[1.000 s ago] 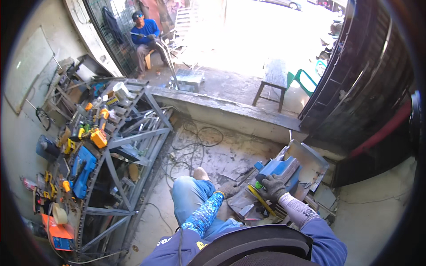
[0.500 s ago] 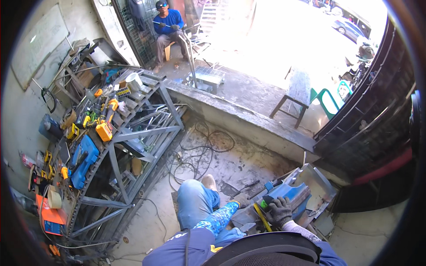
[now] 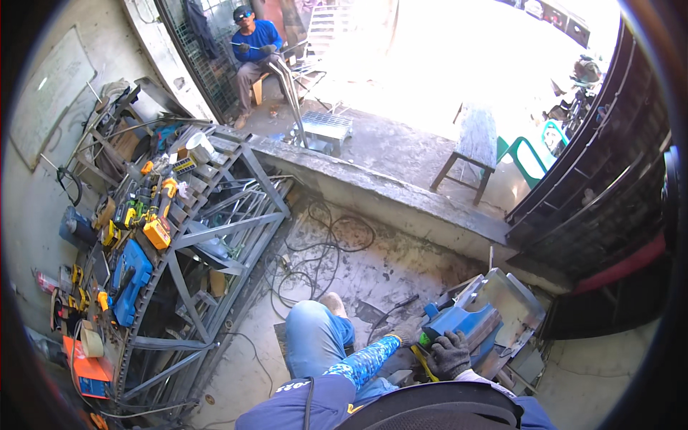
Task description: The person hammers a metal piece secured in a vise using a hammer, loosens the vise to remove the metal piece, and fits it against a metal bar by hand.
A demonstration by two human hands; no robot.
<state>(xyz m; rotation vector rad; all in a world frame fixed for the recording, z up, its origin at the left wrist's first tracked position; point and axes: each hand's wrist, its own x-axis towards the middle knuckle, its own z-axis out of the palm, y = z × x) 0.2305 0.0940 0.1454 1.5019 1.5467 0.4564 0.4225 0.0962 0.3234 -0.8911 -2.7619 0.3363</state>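
Blue metal piece (image 3: 473, 321) at four o'clock, right hand (image 3: 451, 354) curled at its near edge, perhaps steadying it, left hand (image 3: 408, 332) at the right's ten o'clock (cannot tell whether either grips).

Yellow strip (image 3: 423, 362), mottled blue sleeve (image 3: 364, 362)

Left hand (image 3: 408, 332) and right hand (image 3: 451, 355) are covered by dark grey gloves (image 3: 449, 364). A mottled blue-and-white left sleeve (image 3: 369, 360), navy shirt (image 3: 287, 407), faded blue jeans (image 3: 312, 337) and tan shoe (image 3: 333, 304) are worn.
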